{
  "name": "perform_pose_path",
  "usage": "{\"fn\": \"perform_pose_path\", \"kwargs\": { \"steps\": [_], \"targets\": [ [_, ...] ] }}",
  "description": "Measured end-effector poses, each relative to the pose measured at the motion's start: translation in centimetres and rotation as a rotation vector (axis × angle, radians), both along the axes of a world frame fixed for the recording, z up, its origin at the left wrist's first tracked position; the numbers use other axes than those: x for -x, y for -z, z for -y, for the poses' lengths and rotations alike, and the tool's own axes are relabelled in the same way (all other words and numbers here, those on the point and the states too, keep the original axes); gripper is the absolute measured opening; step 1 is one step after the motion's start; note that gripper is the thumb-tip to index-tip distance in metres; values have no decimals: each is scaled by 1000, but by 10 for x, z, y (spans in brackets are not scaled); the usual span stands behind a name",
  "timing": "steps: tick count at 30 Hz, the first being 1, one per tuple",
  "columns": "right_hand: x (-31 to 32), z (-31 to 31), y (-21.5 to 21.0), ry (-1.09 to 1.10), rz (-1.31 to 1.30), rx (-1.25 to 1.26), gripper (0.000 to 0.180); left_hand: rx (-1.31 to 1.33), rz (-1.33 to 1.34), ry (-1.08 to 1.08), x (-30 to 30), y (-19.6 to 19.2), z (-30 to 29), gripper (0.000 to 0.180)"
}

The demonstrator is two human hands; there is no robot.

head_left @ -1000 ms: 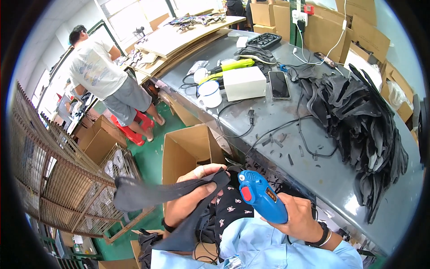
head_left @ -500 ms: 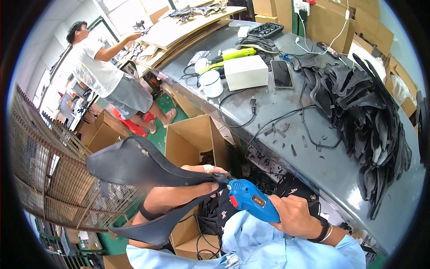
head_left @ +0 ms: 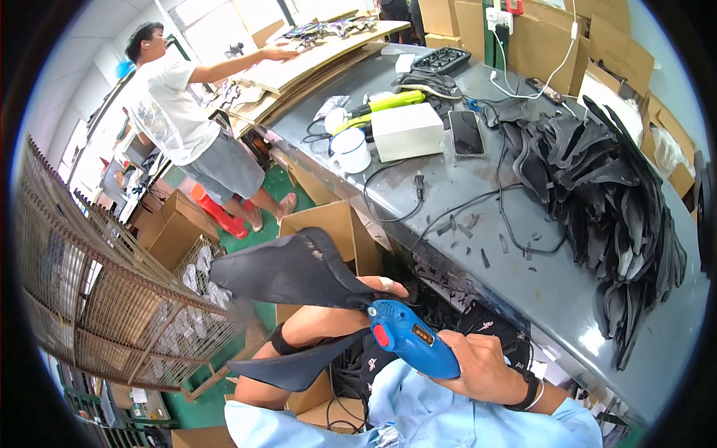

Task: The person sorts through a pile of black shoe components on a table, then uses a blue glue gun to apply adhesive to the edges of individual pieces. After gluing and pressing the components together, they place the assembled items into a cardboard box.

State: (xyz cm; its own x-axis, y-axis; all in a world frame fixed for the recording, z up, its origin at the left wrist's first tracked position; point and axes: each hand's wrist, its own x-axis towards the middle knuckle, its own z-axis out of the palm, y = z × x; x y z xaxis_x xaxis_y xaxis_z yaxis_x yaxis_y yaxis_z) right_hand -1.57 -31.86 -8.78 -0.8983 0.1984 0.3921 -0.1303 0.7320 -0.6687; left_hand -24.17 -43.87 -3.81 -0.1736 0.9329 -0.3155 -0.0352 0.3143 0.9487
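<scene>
A curved black foam-like piece [head_left: 287, 272] with a smooth, shaped surface is gripped by my left hand [head_left: 336, 321], its wide lobe spreading left above the wrist. Another black flap [head_left: 291, 371] of it hangs below the forearm. One of my left fingers has a pale wrap on it. My right hand [head_left: 482, 364] is closed round the body of a blue handheld electric cutter [head_left: 414, 336] with a red button. The cutter's head meets the edge of the black piece beside my left fingers. Its blade is hidden.
On the grey table [head_left: 523, 291] lie a heap of black pieces [head_left: 597, 179], scraps, a phone [head_left: 467, 134], a white box [head_left: 407, 133], an enamel mug [head_left: 350, 151] and cables. Cardboard boxes [head_left: 366, 246] stand below. At left are a wire rack [head_left: 112, 299] and a co-worker [head_left: 175, 112].
My left hand and the black piece have shifted right, and the piece has turned slightly. The cutter has moved a little left along its edge. The co-worker's arm reaches farther over the boards.
</scene>
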Motion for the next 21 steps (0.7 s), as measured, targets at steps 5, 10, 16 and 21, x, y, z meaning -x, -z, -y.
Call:
{"fn": "perform_pose_path", "kwargs": {
  "steps": [5, 10, 16, 21],
  "targets": [
    [0, -7, 7, 81, 50, 3, 54, -591, -193, -356, -2, -39, 1, 42],
    [3, -6, 9, 79, 15, -13, 54, -806, -28, -834, -26, -10, -6, 41],
    [5, -6, 8, 82, 42, -1, 55, -961, -27, -1017, -39, 10, -19, 35],
    [8, -3, 2, 78, 45, 51, 58, -987, -66, -1030, -46, 18, -23, 39]
  ]
}}
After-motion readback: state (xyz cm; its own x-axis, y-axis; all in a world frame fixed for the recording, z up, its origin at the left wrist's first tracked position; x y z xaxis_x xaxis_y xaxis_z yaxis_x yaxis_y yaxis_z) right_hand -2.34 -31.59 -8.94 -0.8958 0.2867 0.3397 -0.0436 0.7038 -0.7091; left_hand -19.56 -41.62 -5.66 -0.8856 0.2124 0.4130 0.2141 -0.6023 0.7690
